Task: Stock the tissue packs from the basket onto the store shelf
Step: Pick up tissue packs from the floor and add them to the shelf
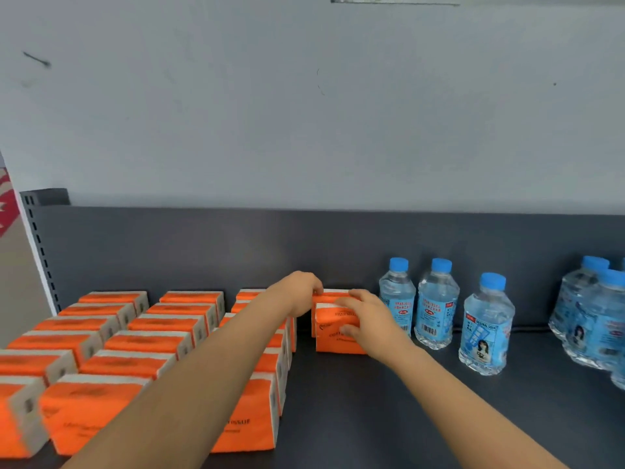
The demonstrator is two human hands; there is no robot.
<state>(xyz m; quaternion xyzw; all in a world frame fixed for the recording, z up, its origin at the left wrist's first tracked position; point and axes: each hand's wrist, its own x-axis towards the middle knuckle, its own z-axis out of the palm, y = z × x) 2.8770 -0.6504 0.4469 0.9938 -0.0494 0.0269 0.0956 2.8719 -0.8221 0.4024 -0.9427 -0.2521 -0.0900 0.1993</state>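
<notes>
New 4th row being started: front tissue pack (338, 333) gripped by both hands, left hand (299, 292) and right hand (367, 319). Should be pushed flush w/ the pack behind, kept clear of water bottles (436, 306) on the right.

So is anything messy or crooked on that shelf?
Nothing stands out. The orange tissue packs sit in tidy rows, both hands, left and right, are on the newest packs, and the water bottles stand upright beside them.

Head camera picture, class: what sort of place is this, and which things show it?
Probably a shop. A dark metal shelf holds neat rows of identical orange tissue packs beside matching water bottles, and a slotted upright at the left is typical of store racking.
</notes>
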